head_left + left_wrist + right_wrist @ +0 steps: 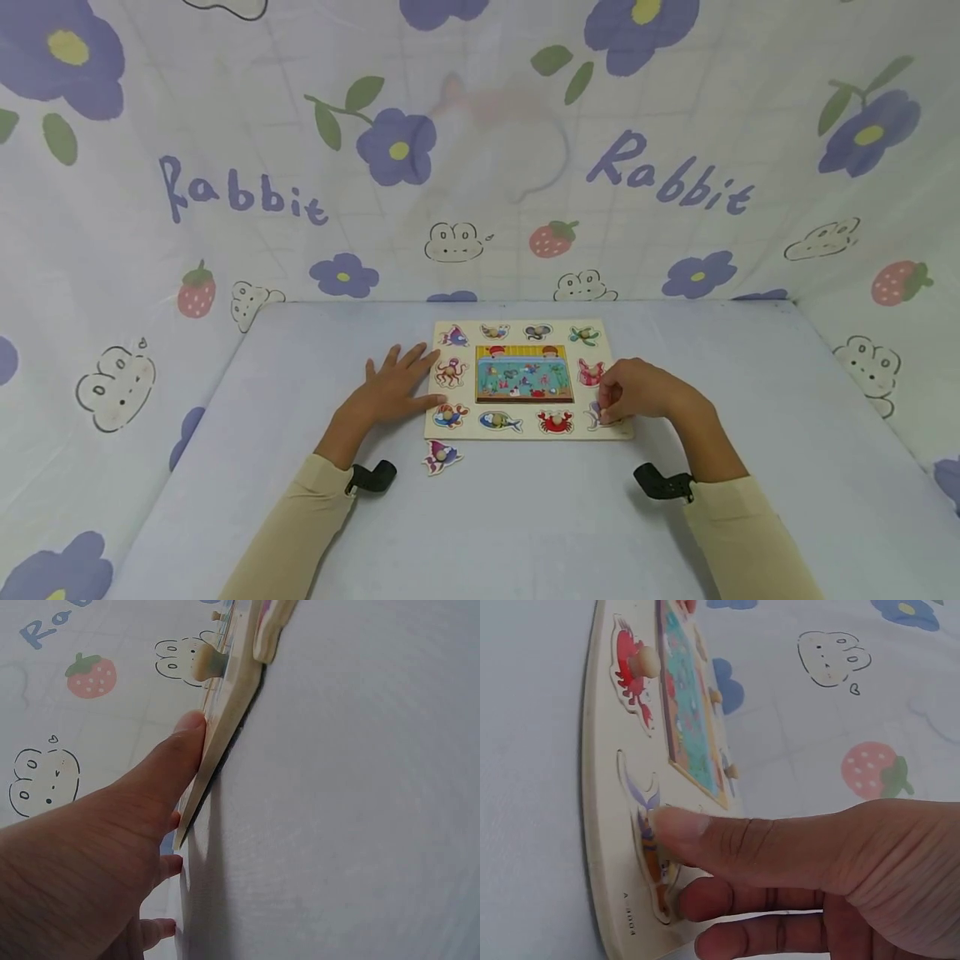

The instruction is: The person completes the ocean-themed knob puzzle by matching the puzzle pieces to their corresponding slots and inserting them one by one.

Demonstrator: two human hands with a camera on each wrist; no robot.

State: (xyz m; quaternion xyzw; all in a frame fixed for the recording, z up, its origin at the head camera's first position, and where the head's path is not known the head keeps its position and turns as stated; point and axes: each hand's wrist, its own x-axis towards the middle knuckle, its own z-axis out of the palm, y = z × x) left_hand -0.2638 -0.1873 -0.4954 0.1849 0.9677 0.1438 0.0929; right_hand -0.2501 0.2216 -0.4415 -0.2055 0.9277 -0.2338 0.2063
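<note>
A wooden peg puzzle board (528,432) lies on the table, its sea-animal pieces set around a fish-tank picture (523,379). My left hand (392,392) rests at its left edge with fingers spread; in the left wrist view the thumb (176,754) lies on the board's top side. At the lower right corner, my right hand (645,390) pinches a purple-tailed puzzle piece (651,859) between thumb and curled fingers. That piece sits over its place in the board, and the thumb hides its knob. A loose purple fish piece (441,457) lies just below the board's lower left corner.
Beside the right hand are a red crab piece (556,422) and a pink piece (590,372), both in the board. A patterned cloth (510,167) with flowers and rabbits hangs behind the table and along its sides. Black wrist mounts (375,477) sit by both sleeves.
</note>
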